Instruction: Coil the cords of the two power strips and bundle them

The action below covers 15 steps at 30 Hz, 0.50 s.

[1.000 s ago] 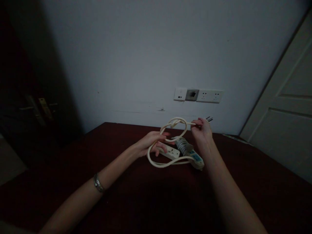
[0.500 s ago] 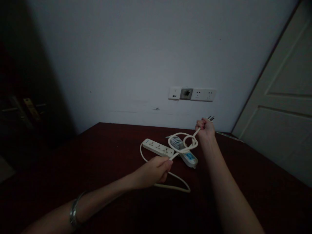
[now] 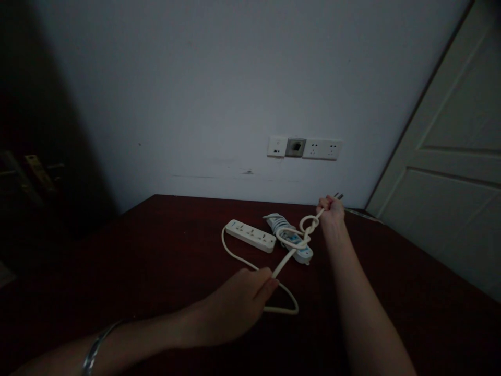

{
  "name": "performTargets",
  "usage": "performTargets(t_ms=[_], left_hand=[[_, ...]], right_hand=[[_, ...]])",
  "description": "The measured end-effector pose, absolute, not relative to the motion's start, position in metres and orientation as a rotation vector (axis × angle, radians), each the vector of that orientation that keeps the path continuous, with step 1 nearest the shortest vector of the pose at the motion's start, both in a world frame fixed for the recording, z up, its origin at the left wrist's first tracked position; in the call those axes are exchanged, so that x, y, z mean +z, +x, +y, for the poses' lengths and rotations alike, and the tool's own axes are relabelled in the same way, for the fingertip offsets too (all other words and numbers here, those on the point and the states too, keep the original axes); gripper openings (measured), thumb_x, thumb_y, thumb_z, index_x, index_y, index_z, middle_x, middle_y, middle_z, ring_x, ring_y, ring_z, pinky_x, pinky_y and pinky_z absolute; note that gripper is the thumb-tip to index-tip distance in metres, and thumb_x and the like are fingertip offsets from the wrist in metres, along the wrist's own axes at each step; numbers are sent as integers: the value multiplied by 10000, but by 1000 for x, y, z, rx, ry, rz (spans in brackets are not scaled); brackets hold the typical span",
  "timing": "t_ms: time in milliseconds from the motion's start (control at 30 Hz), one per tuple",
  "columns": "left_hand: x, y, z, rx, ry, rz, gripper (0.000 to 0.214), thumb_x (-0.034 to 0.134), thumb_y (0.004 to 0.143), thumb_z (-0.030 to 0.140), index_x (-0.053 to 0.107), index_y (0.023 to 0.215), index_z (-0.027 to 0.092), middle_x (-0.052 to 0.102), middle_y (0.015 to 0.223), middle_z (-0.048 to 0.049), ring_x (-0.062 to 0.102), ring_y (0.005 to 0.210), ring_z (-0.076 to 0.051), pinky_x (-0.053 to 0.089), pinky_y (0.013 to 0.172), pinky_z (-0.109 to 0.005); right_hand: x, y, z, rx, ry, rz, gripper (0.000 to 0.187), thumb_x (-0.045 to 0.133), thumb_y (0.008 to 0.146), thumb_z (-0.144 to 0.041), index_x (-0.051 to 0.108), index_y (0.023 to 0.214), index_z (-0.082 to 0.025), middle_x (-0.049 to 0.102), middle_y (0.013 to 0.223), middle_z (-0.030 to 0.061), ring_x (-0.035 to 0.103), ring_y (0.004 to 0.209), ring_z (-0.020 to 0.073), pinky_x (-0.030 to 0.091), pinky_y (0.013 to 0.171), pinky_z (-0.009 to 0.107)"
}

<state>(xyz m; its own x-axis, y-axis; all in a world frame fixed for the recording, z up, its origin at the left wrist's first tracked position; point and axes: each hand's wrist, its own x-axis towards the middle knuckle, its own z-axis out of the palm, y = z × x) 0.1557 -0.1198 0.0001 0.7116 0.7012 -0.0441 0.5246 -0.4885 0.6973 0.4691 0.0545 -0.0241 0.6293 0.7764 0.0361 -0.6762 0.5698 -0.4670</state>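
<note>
A white power cord runs taut between my two closed hands, with loops twisted together near its middle. My left hand grips the cord at the near end of this stretch. At the far end, my right hand is closed around the cord close to its plug, whose metal pins stick out past the fist. Behind my left hand lies a white power strip, and the cord curves from its left end. A second white power strip, with its cord wound up, lies partly under the loops.
Everything lies on a dark red tabletop against a pale wall. Wall sockets and a grey network plate sit above its back edge. A light panelled door stands at the right; a dark door with a brass handle is at the left.
My left hand has drawn back towards me, pulling on the cord. The loops have shrunk and twisted tighter, closer to my right hand.
</note>
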Motion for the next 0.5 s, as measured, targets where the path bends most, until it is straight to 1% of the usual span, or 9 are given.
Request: performTargets(t_ms=[67, 100, 133, 200, 267, 367, 500], left_hand=[[3, 156, -123, 317, 2222, 940, 313, 283, 928, 337, 445, 711, 180, 457, 597, 20, 377, 525, -96, 255, 523, -247], [4, 156, -125, 308, 2223, 948, 314, 283, 929, 339, 449, 715, 180, 461, 608, 17, 384, 531, -95, 258, 525, -245], [4, 156, -127, 294, 2220, 962, 317, 280, 928, 343, 453, 719, 179, 464, 618, 14, 391, 536, -96, 259, 524, -243], [3, 155, -131, 265, 2209, 991, 315, 279, 925, 355, 468, 744, 180, 472, 639, 8, 397, 538, -97, 254, 514, -242], [-2, 153, -135, 244, 2208, 1010, 308, 283, 919, 368, 485, 780, 182, 480, 661, 2, 393, 530, -98, 247, 500, -243], [-9, 152, -141, 235, 2215, 1033, 313, 285, 915, 385, 494, 799, 183, 487, 678, -4, 397, 526, -98, 245, 491, -242], [-13, 152, -147, 243, 2254, 1038, 310, 289, 913, 374, 492, 780, 181, 479, 645, 1, 381, 500, -97, 233, 478, -245]], right_hand=[[-28, 471, 58, 856, -463, -226, 157, 458, 893, -187, 476, 752, -121, 394, 558, -86, 317, 370, -6, 258, 309, 99], [-29, 472, 60, 854, -477, -209, 142, 482, 888, -231, 518, 823, -110, 466, 619, -60, 391, 420, 6, 323, 350, 112], [-30, 473, 61, 850, -489, -200, 164, 496, 882, -264, 541, 893, -107, 521, 693, -32, 458, 483, 24, 386, 402, 134], [-32, 475, 63, 843, -508, -185, 218, 503, 877, -294, 549, 994, -116, 575, 833, 14, 544, 617, 67, 472, 512, 195], [-35, 477, 63, 833, -524, -172, 251, 505, 875, -302, 542, 1049, -125, 584, 929, 40, 577, 721, 103, 506, 601, 251], [-38, 478, 61, 817, -539, -148, 288, 508, 871, -310, 530, 1099, -135, 573, 1028, 64, 584, 834, 141, 513, 696, 315], [-41, 479, 60, 804, -547, -118, 314, 511, 868, -316, 520, 1129, -142, 555, 1092, 76, 574, 910, 167, 502, 757, 359]])
